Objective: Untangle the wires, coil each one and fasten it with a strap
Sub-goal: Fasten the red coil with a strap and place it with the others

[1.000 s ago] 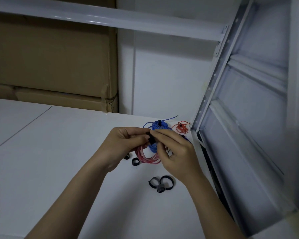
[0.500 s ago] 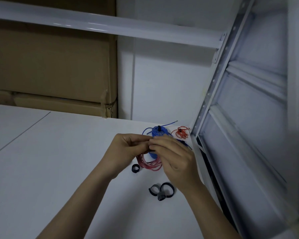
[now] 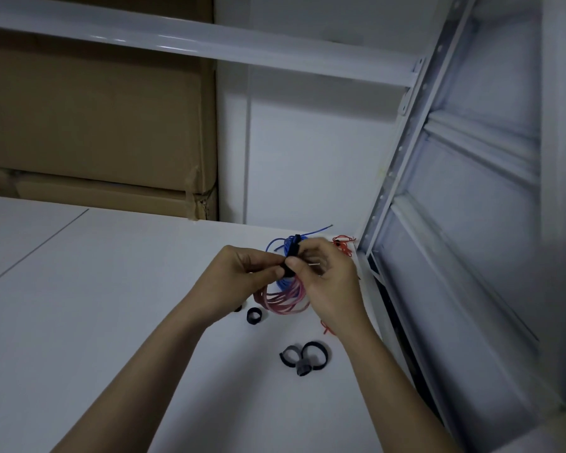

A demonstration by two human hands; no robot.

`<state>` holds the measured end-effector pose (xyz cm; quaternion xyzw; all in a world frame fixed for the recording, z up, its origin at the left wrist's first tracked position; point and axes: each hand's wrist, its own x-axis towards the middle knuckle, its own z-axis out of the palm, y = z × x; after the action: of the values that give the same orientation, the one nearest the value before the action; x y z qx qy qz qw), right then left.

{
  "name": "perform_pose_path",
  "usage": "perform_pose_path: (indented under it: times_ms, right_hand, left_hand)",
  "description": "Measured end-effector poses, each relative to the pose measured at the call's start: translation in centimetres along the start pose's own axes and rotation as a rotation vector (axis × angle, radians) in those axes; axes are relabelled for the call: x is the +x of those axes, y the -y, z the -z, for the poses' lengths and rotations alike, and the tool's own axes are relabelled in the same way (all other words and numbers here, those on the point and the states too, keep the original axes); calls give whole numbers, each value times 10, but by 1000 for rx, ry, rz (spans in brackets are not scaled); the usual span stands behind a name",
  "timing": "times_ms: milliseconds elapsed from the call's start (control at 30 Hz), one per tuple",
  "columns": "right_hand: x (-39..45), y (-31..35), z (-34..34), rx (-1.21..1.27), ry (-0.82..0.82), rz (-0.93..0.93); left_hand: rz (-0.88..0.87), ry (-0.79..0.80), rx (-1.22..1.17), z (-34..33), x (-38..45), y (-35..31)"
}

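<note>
A coil of pink-red wire (image 3: 285,300) hangs between my two hands above the white table (image 3: 95,305). My left hand (image 3: 239,276) and my right hand (image 3: 324,282) both pinch a black strap (image 3: 288,269) wrapped round the top of that coil. Behind them lies a blue wire coil (image 3: 283,248) with its own black strap (image 3: 295,243). A small orange-red wire bundle (image 3: 343,244) sits at the table's far right corner. Loose black straps lie near: one small loop (image 3: 254,315) and a looped group (image 3: 303,354).
A white metal shelf post (image 3: 392,178) and frame run along the table's right edge. A white beam (image 3: 177,40) crosses overhead. Cardboard boxes (image 3: 95,125) stand behind the table at left. A short red wire end (image 3: 327,328) shows under my right wrist.
Both hands stay together on the strap at the pink-red coil; the thumbs have shifted on it and the coil hangs a little lower. The camera has tilted slightly.
</note>
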<state>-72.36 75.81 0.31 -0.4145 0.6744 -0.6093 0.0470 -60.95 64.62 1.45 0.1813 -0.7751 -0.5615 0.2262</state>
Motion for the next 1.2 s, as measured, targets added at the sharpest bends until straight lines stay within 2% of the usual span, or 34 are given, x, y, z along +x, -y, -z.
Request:
perform_pose_path:
  times_ms: [133,367,467,600,667,867,1067,1200]
  right_hand:
    - [3,-2,3,33,45,-13]
    - [2,-18,6,-218,62,331]
    - [3,-22,10,-239,173,270]
    - [2,-26,6,-404,5,409]
    - [-1,-32,5,-458,-12,435]
    - [-8,-41,9,-321,82,233]
    - [-10,-39,12,-131,135,-51]
    - [-9,-40,17,-114,210,-103]
  left_hand:
    - [10,57,-15,5,3,-4]
    - [-58,57,9,11,12,-10]
    - [-74,27,-27,9,15,-8]
    - [-124,11,153,1,19,-8]
    - [-131,6,247,-1,21,-7]
    - [-161,-35,455,-16,22,-1]
    - [-197,-22,441,-23,20,14]
    - [-173,77,418,-21,22,22]
